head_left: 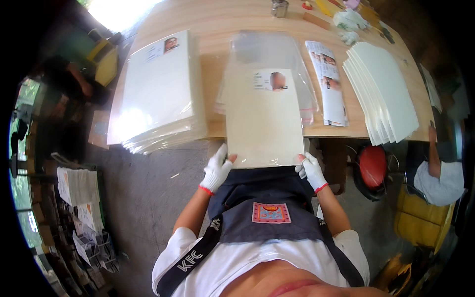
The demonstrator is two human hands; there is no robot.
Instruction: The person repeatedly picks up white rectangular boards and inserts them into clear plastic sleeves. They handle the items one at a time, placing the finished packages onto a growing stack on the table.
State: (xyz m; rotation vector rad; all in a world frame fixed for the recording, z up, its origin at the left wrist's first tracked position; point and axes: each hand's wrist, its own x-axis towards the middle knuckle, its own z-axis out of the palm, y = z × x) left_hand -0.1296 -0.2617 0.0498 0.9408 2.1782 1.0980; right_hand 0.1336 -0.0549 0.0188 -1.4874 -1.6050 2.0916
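A cream board in a clear plastic sleeve (264, 123), with a small printed card near its far end, juts over the table's near edge toward me. My left hand (216, 169), in a white glove with a red cuff, grips its near left corner, the bare thumb tip on the edge. At the near right corner, my right hand (310, 172) holds it in the same way, in a matching glove. Beneath and beyond the board lie clear plastic sleeves (267, 47). To the left rests a thick stack of sleeved boards (157, 91) with a similar card on top.
Printed cards (332, 101) lie in a strip right of the sleeves. Fanned cream boards (383, 89) overhang the wooden table's (213, 22) near right edge. A metal tin (279, 8) and crumpled white gloves (350, 21) are at the back. A red-seated stool (372, 166) and another person (438, 178) are at right.
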